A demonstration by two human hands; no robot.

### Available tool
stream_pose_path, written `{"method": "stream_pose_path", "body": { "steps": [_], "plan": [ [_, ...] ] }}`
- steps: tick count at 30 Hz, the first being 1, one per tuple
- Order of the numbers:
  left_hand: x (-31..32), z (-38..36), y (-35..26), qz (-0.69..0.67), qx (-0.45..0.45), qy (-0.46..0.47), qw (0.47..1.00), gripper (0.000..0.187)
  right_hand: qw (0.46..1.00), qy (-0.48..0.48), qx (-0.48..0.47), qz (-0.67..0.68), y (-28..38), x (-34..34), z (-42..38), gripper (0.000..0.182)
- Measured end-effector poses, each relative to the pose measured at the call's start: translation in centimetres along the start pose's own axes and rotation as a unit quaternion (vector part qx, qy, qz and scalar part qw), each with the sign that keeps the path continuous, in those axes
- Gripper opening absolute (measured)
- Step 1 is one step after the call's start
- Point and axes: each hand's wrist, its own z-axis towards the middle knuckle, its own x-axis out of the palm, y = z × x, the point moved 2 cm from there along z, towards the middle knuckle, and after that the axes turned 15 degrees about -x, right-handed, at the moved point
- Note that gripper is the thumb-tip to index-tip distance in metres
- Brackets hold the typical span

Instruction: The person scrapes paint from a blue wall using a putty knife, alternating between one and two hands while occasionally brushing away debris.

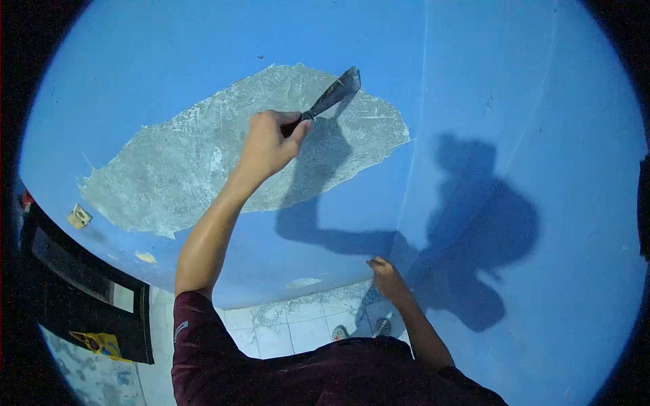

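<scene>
Seen from the head camera, which looks forward and down through a round fisheye frame with dark corners, a person stands close to a blue wall (pixel 474 81) that bends at an inside corner to the right of centre. The left hand (pixel 267 142) is raised high on a bare arm and is clenched around the dark handle of a scraper (pixel 333 97), whose flat metal blade tilts up and to the right and lies against the wall. The blade rests near the upper right part of a large scraped patch (pixel 203 155), a rough grey-white area where the blue paint is gone, stretching from the left of the wall to just past the blade. The right hand (pixel 386 276) is held low, near the foot of the wall by the corner; its fingers curl inward, and whether it grips anything cannot be told. Dark shadows of the arm, tool and body fall across the wall to the right. A maroon sleeve (pixel 203 338) and shirt fill the bottom of the frame. Below, between the arms, white floor tiles (pixel 291 331) show, speckled with pale flakes, with two shoes (pixel 362 330) standing on them. A dark framed object (pixel 88 284) sits at the lower left.
</scene>
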Motion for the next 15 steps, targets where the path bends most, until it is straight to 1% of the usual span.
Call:
{"method": "stream_pose_path", "body": {
  "steps": [1, 2, 3, 4, 6, 9, 10, 12, 13, 14, 15],
  "plan": [
    [0.4, -0.1, -0.3, 0.013, 0.009, -0.007, 1.0, 0.024, 1.0, 0.001, 0.0, 0.001, 0.1, 0.1, -0.1, 0.036],
    [0.5, -0.2, -0.5, 0.026, 0.017, -0.015, 0.999, 0.025, 0.999, 0.019, 0.023, -0.013, 0.2, 0.2, -0.4, 0.037],
    [0.6, -0.2, -0.2, 0.026, 0.017, -0.016, 0.999, 0.025, 0.998, 0.037, 0.045, -0.028, 0.6, -0.1, -0.4, 0.038],
    [1.0, -0.3, 0.1, 0.01, 0.013, -0.009, 1.0, 0.025, 0.998, 0.037, 0.044, -0.029, 1.4, -0.9, -0.2, 0.038],
    [1.8, -0.8, 0.9, -0.006, 0.01, -0.004, 1.0, 0.026, 0.989, 0.069, 0.129, 0.008, 2.5, -2.1, 0.0, 0.035],
    [2.3, -3.3, 2.3, -0.106, -0.095, 0.013, 0.99, 0.029, 0.989, 0.081, 0.123, -0.015, -0.5, 0.2, -1.7, 0.031],
    [2.4, -4.0, 2.2, -0.104, -0.093, 0.013, 0.99, 0.029, 0.989, 0.079, 0.123, -0.014, -0.8, 0.0, -1.7, 0.031],
    [2.7, -5.3, 2.6, -0.22, -0.172, 0.046, 0.959, 0.031, 0.988, 0.121, 0.039, -0.093, -1.0, -0.3, -1.3, 0.028],
    [3.3, -5.4, 2.9, -0.267, -0.155, 0.045, 0.95, 0.032, 0.987, 0.122, 0.039, -0.092, -0.7, -0.7, -0.6, 0.028],
    [3.6, -5.7, 3.1, -0.267, -0.158, 0.044, 0.95, 0.032, 0.992, 0.015, -0.042, -0.119, -0.2, -1.8, 0.2, 0.027],
    [4.0, -6.1, 3.0, -0.321, -0.164, 0.051, 0.932, 0.029, 0.978, -0.092, -0.122, -0.143, 0.5, -3.3, 1.4, 0.026]
  ]
}}
